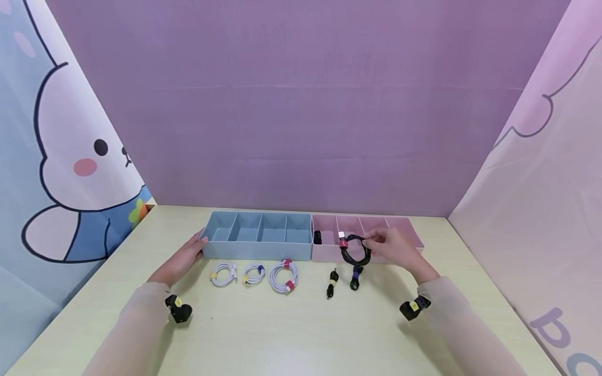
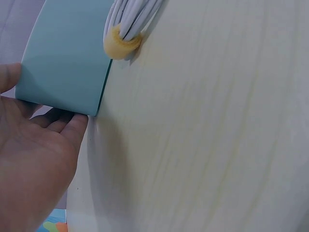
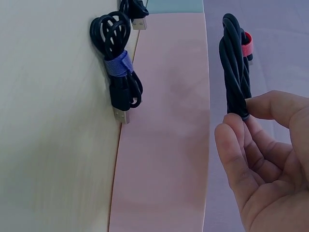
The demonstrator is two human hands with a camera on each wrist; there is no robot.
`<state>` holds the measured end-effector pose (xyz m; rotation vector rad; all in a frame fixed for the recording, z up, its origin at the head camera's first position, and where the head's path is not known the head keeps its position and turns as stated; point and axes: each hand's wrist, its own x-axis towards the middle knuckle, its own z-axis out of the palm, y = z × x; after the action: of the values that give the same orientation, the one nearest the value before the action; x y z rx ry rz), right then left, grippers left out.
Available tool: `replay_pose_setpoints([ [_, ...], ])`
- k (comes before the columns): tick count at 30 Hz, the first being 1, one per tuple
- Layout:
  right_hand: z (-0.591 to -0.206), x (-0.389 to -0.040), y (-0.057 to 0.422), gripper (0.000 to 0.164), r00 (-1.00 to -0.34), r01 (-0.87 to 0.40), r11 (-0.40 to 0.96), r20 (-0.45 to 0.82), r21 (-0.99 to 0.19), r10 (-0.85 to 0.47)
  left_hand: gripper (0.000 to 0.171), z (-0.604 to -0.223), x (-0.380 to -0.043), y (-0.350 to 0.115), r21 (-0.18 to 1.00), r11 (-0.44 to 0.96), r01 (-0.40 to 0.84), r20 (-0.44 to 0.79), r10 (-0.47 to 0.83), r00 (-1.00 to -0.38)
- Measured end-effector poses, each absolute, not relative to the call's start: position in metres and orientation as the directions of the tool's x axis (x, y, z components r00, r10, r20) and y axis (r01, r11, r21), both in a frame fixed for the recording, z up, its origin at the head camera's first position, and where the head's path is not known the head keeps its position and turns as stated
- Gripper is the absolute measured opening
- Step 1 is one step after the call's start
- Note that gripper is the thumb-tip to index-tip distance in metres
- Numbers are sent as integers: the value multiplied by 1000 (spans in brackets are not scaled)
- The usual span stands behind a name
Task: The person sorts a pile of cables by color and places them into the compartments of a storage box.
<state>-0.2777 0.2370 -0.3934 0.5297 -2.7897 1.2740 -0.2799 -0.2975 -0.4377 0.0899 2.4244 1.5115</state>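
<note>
A coiled black cable (image 1: 356, 250) with a red tie and a pale USB plug hangs above the pink divided box (image 1: 324, 254). My right hand (image 1: 392, 248) pinches this coil between thumb and fingers. At the other side, my left hand (image 1: 184, 256) grips the left end of the blue divided box (image 1: 258, 250), its thumb near the top edge and its fingers against the end wall (image 2: 58, 92). In the pink box's leftmost compartment lies a small black cable bundle (image 1: 317, 237).
In front of the blue box lie white coiled cables: one with a yellow tie (image 1: 223, 274), one with a blue tie (image 1: 254, 274), a larger one with red ties (image 1: 284, 277). Before the pink box are black bundles with a yellow tie (image 1: 332, 283) and a purple-blue tie (image 1: 356, 278).
</note>
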Motion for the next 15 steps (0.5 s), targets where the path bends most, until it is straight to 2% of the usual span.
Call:
replay_pose_setpoints([
  [15,-391,-289,228,17,-943,-304,591,146,-748,-300,72,-438,-279,-297,887,452,-92,-201,199,-959],
])
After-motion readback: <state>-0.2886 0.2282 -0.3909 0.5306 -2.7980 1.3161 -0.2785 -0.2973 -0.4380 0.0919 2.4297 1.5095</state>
